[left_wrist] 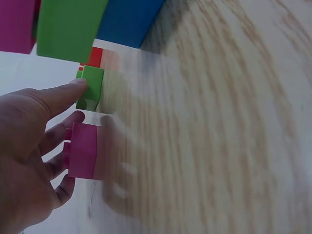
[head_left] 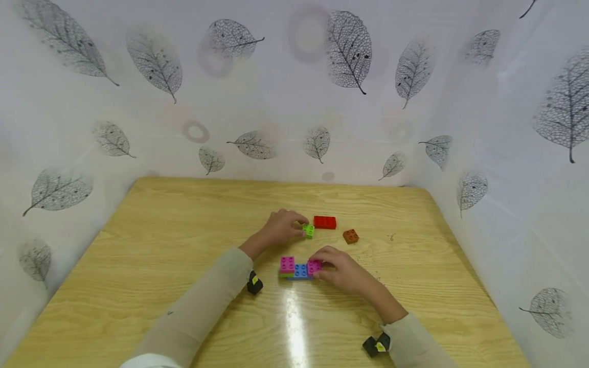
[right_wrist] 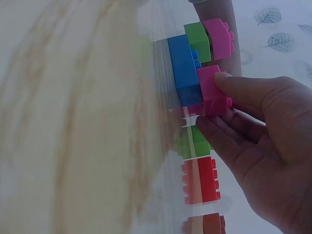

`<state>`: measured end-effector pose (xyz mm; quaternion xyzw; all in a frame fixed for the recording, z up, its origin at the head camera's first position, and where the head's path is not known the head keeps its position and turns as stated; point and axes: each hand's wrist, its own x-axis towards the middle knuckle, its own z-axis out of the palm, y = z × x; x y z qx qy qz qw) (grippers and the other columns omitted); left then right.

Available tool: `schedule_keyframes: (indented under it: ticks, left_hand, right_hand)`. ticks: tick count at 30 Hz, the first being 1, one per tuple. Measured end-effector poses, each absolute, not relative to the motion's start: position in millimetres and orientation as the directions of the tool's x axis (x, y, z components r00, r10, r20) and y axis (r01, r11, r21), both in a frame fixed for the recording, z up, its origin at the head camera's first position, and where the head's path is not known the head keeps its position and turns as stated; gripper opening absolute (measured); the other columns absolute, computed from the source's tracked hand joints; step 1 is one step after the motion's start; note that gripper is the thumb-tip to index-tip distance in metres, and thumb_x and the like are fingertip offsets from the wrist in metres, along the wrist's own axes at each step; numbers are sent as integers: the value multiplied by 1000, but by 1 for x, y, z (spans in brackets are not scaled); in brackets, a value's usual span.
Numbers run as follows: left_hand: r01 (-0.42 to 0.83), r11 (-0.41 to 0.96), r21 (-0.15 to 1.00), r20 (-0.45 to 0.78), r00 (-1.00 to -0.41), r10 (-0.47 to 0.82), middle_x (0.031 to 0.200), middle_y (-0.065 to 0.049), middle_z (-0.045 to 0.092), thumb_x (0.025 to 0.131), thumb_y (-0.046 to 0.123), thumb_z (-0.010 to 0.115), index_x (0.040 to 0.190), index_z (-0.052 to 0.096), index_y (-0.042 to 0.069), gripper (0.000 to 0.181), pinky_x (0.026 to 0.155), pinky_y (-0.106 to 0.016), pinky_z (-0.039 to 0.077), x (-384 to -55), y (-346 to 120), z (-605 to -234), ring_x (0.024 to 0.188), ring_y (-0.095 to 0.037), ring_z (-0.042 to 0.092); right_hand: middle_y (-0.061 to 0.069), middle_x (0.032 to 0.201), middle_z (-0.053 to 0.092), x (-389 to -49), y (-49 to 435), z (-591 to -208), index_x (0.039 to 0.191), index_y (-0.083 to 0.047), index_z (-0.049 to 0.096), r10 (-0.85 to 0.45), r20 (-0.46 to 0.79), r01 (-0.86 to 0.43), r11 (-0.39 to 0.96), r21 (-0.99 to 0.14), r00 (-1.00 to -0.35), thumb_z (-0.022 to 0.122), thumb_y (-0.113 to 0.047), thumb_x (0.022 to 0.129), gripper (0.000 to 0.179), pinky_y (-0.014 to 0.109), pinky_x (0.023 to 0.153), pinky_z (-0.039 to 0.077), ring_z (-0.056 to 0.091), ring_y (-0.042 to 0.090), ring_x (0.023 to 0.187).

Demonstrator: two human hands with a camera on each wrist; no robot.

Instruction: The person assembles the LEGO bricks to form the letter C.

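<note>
My right hand [head_left: 341,270] pinches a pink brick [right_wrist: 213,91] between thumb and fingers, at the right end of a long blue brick [head_left: 300,271]. A green brick [right_wrist: 197,43] with another pink brick [head_left: 287,263] on top sits on the blue brick's left end. Farther back, my left hand [head_left: 284,226] has thumb and forefinger at the sides of a small lime-green brick [head_left: 309,231] standing on the table. A separate pink brick [left_wrist: 82,151] stands by that hand's other fingers; the hand hides it in the head view.
Right of the lime-green brick lie a red brick [head_left: 324,222] and a small orange-brown brick [head_left: 350,236]. All stand on a wooden table [head_left: 193,204]. A white curtain with leaf prints [head_left: 267,102] hangs around its back and sides.
</note>
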<state>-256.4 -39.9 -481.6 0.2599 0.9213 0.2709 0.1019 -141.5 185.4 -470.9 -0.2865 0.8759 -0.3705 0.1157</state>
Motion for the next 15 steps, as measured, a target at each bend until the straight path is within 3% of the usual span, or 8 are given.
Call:
schedule_keyframes:
  ticks: [15]
  left_hand:
    - [397, 718, 572, -47, -858, 512, 124, 5, 70, 94, 32, 72, 125, 70, 24, 32, 102, -46, 33, -256, -40, -483, 109, -19, 52]
  right_hand:
    - [-5, 122, 61, -141, 184, -470, 123, -19, 68, -587, 4, -410, 560, -720, -809, 69, -18, 97, 27, 30, 95, 54, 61, 13, 111]
